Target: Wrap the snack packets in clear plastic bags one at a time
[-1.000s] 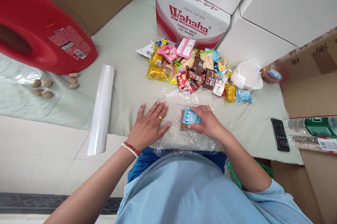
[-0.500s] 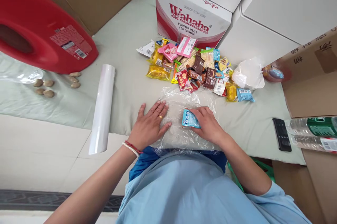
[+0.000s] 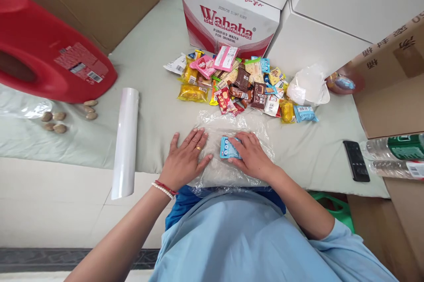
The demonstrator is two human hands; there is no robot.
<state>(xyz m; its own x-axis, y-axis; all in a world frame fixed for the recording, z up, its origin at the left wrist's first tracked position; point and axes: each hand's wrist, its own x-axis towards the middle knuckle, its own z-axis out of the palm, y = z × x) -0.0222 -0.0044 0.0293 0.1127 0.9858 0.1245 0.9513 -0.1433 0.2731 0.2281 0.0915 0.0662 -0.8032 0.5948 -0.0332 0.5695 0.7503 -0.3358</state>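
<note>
A sheet of clear plastic film (image 3: 215,175) lies crumpled on the pale green cloth in front of me. On its left part rests my left hand (image 3: 183,158), palm down, fingers spread and holding nothing. My right hand (image 3: 253,156) is over a small light-blue snack packet (image 3: 228,147) on the film. Its thumb and index finger bear on the packet's right side, and part of the packet is hidden beneath them. Beyond the film sits a heap of wrapped snacks (image 3: 243,78) in yellow, pink, brown and red wrappers.
Left of the film lies a white roll (image 3: 125,140) of wrap. A red jug (image 3: 49,52) and several brown nut-like pieces (image 3: 59,128) are farther left. A Wahaha carton (image 3: 228,21) stands behind the heap. A black phone (image 3: 356,160) and plastic bottles (image 3: 394,149) lie right.
My right hand has flattened over the blue packet, its fingers straighter than before. The left hand stays in place on the film. The whole view has shifted slightly.
</note>
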